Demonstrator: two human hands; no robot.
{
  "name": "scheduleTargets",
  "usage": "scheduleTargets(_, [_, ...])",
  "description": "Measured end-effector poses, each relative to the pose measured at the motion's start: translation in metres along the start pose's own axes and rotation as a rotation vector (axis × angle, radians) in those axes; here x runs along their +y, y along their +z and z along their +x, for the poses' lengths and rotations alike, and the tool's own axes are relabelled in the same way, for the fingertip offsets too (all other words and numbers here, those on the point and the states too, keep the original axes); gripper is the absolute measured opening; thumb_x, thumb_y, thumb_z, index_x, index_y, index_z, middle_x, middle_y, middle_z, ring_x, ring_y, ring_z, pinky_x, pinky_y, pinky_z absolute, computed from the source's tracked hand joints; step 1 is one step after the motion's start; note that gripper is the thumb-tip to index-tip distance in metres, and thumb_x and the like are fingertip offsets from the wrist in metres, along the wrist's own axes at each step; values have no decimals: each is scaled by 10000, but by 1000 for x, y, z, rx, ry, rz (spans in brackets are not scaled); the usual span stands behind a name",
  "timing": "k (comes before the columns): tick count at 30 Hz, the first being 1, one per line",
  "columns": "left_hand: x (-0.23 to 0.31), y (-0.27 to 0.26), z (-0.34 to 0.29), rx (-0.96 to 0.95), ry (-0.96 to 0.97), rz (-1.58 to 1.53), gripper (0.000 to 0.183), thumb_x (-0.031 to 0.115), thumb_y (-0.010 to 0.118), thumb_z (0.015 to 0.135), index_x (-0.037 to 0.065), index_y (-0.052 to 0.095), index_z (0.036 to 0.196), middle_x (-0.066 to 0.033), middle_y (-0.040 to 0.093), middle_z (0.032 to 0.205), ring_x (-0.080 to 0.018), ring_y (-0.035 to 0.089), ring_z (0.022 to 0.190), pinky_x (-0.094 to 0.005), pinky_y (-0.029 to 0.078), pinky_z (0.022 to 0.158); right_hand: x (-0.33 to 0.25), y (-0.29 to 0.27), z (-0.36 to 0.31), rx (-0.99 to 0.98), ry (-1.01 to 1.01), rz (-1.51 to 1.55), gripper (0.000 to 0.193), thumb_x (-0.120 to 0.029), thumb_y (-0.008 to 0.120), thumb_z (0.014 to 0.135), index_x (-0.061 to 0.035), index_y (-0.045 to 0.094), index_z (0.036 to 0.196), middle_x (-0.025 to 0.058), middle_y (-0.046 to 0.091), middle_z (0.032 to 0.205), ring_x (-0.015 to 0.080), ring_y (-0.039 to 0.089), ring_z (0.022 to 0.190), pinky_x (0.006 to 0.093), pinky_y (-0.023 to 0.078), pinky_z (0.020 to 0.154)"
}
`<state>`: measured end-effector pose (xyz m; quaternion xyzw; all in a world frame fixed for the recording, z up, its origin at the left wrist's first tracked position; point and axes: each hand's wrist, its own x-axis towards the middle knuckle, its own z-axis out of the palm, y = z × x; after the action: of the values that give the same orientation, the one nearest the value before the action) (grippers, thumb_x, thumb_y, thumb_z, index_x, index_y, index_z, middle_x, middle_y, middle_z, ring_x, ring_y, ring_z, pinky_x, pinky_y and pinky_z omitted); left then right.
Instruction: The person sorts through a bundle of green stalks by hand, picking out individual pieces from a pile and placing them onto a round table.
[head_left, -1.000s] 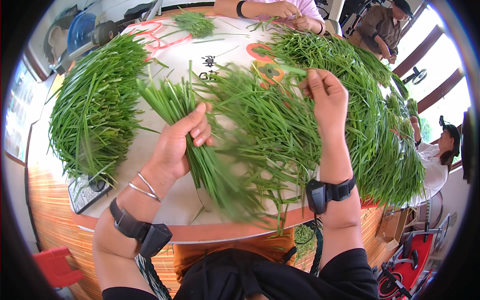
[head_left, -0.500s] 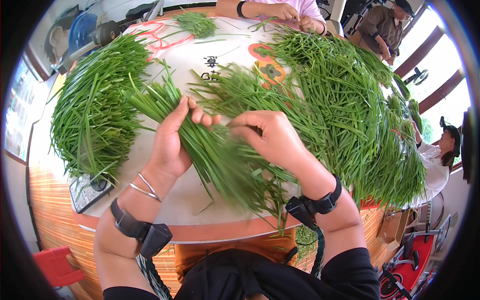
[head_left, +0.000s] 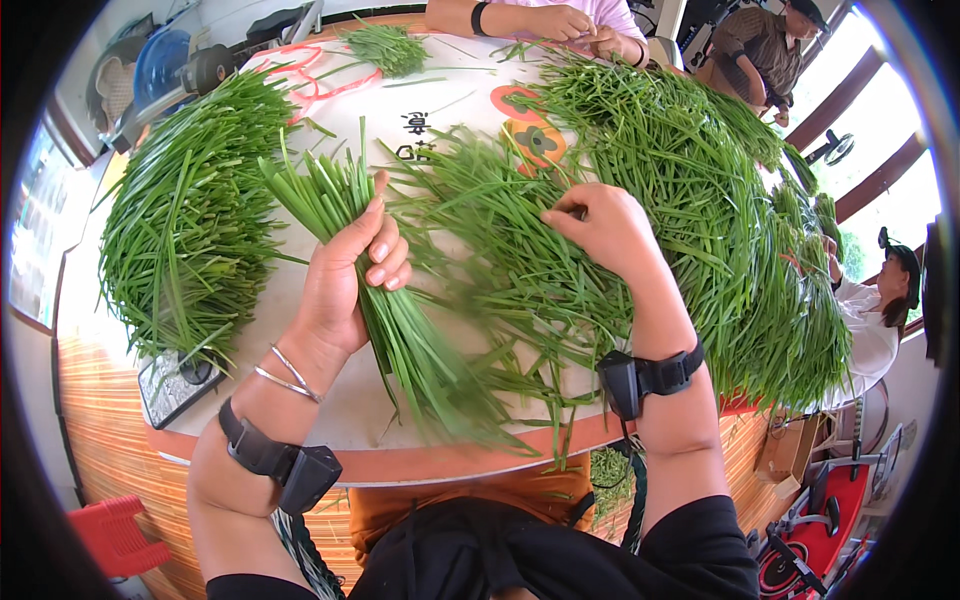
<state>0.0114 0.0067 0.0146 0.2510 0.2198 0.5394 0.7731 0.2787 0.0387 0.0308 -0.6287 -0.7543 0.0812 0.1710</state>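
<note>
My left hand [head_left: 350,265] is wrapped round a bunch of garlic chives [head_left: 395,335], long flat green leaves whose thicker ends stick up above the fist. Its lower leaf tips fan out, blurred, toward the table's near edge. To the right, my right hand [head_left: 610,225] is closed in a pinch over a loose pile of chives [head_left: 510,210]. Whatever sits between those fingertips is too small or hidden to make out. Loose leaves trail from this pile down to the near edge.
A large stack of chives [head_left: 195,215] lies on the left of the white table [head_left: 330,440], beside a dark flat device [head_left: 180,385]. A bigger heap [head_left: 690,200] covers the right side. Pink ties [head_left: 320,85] and a small bunch [head_left: 385,50] lie far off. Other people work around the table.
My right hand has moved right and away from the bunch, over the loose pile. My left fingers have closed more firmly round the bunch, which now stands a little steeper.
</note>
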Motion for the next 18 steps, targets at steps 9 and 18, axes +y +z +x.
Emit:
scheduleTargets(9, [-4, -1, -3, 109, -166, 239, 177, 251, 483, 937, 83, 535, 959, 31, 485, 688, -98, 488, 616, -252, 446, 633, -24, -13, -4, 153, -90, 807, 132, -99, 619, 807, 18, 622, 868, 37, 631, 742, 86, 523, 636, 244, 443, 616])
scheduleTargets(18, [-8, -13, 3, -216, -58, -18, 223, 291, 434, 954, 96, 485, 859, -95, 592, 1071, -232, 547, 1069, -417, 369, 1012, -73, 9, -24, -215, -378, 523, 125, -114, 616, 753, -37, 625, 851, 143, 625, 772, 302, 595, 687, 357, 473, 635])
